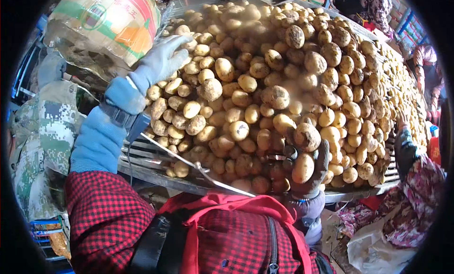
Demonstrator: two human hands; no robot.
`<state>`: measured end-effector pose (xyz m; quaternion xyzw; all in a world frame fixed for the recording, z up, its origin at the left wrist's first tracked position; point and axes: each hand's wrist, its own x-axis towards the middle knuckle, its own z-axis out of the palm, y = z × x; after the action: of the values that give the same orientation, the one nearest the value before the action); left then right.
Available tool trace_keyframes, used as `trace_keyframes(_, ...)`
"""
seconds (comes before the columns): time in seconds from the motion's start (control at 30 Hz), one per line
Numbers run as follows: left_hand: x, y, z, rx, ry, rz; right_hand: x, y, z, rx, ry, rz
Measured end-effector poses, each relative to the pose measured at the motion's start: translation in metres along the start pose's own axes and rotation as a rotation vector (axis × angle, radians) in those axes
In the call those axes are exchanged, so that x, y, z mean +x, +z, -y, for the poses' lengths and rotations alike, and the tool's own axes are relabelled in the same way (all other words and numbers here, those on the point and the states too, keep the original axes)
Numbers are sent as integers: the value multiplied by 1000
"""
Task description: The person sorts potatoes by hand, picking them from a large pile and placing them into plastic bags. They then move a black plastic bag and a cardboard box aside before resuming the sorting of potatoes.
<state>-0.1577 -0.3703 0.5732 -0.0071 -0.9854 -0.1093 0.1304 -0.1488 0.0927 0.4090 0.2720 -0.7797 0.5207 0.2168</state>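
A large heap of potatoes (236, 85) lies on a slatted metal table (151, 156). My left hand (163, 59), in a blue-grey glove, rests at the heap's upper left edge with its fingers spread and nothing gripped. Beside it stands a bulging printed bag (104, 26). Near the front edge of the table my right hand (314, 177), in a dark glove, is curled around a potato (302, 168). A second, dirtier potato (307, 137) sits just above that one, between the fingertips.
A person in camouflage (54, 132) is at the left. On the right, another person's gloved hand (405, 139) and patterned sleeve (411, 198) reach to the heap. Further people stand at the far right. A white sack (378, 248) lies at the lower right.
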Motion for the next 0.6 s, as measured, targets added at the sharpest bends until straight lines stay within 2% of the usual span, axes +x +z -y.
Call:
trace_keyframes(0.07, -3, 7, -25, 80, 176, -4, -4, 5, 5, 231, 44, -61)
trace_keyframes(0.13, -15, 23, -61, 25, 248, 3, 3, 18, 9, 485, 64, -131)
trace_keyframes(0.2, -28, 28, -97, 78, 337, 208, 13, 21, 18, 611, 70, -167)
trace_keyframes(0.23, -37, 43, -99, 150, 306, 279, 22, 12, 30, 1070, 361, -197)
trace_keyframes(0.27, -41, 50, -107, 229, 268, 235, 27, 5, 37, 1515, 660, -224)
trace_keyframes(0.33, -38, 65, -85, 137, 328, 143, 16, -1, 41, 1411, 536, -147)
trace_keyframes(0.37, -36, 67, -86, 171, 345, 100, 37, 0, 54, 1451, 865, -139)
trace_keyframes(0.4, -38, 72, -88, 197, 369, 46, 37, -23, 44, 1742, 899, 218)
trace_keyframes(0.43, -34, 72, -92, 209, 350, 65, 38, -38, 47, 1683, 831, 143)
trace_keyframes(0.53, -32, 83, -84, 259, 310, 75, 45, -21, 69, 1704, 1013, 26)
trace_keyframes(0.6, -34, 86, -82, 267, 248, 108, 41, -20, 51, 1717, 883, 70)
